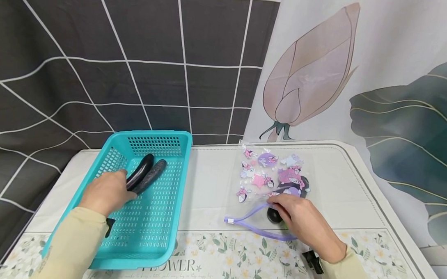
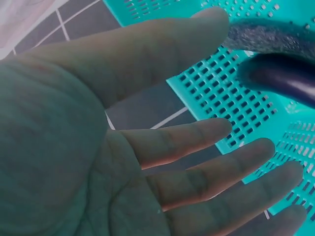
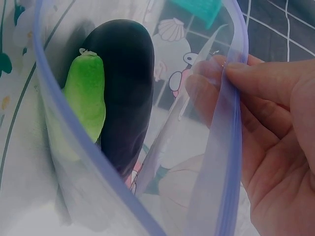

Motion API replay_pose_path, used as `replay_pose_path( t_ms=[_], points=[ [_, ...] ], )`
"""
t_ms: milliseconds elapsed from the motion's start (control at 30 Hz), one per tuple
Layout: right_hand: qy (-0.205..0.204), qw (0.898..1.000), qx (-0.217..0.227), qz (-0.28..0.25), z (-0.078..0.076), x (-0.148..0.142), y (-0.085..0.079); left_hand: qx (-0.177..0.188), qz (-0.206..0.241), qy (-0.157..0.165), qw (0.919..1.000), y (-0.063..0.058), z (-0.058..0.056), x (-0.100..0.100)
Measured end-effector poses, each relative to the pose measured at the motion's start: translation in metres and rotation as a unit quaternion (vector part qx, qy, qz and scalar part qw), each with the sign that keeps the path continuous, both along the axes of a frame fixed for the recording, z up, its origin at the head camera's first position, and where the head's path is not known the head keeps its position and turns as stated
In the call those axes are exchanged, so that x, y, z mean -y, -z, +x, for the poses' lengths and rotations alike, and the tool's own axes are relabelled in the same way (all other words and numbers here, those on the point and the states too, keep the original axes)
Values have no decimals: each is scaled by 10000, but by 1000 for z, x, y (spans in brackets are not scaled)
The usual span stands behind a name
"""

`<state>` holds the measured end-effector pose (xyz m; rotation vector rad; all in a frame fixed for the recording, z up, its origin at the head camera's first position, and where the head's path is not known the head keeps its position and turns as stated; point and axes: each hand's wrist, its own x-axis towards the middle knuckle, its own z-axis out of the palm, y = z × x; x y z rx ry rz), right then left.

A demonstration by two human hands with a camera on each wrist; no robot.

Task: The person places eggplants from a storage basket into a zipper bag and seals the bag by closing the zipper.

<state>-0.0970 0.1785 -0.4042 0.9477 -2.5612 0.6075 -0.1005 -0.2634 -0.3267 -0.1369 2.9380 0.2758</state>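
My left hand (image 1: 104, 193) reaches into a turquoise basket (image 1: 153, 235), beside a glossy dark purple eggplant (image 1: 141, 169) and a speckled dark, cucumber-shaped vegetable (image 1: 153, 176). Its fingers are extended in the left wrist view, and the thumb tip overlaps the end of the speckled one. On the right, my right hand (image 1: 303, 220) pinches the purple zip edge (image 3: 231, 123) of a clear printed bag (image 1: 248, 206) between thumb and fingers. The mouth of the bag gapes. Inside lie a large dark eggplant-like vegetable (image 3: 130, 73) and a light green piece (image 3: 86, 93) with a stubby tip.
Both basket and bag rest on a white table (image 1: 208, 188) with a flowered strip (image 1: 223, 254) along its front. A dark grid-patterned curtain (image 1: 151, 83) and a pale flower-printed curtain (image 1: 389, 46) hang close behind the table.
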Motion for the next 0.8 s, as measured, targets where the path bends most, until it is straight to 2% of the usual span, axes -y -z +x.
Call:
replay_pose_path(
  t_ms=[167,433,800],
  points=[
    [0,10000,7,-7,0,0,0,52,-32,-27,10000,2,-4,4],
    [12,10000,83,-41,1,0,-1,394,1,-87,9992,9,-14,14],
    [31,10000,81,-18,1,0,-1,587,-125,-146,9981,17,-22,25]
  ],
)
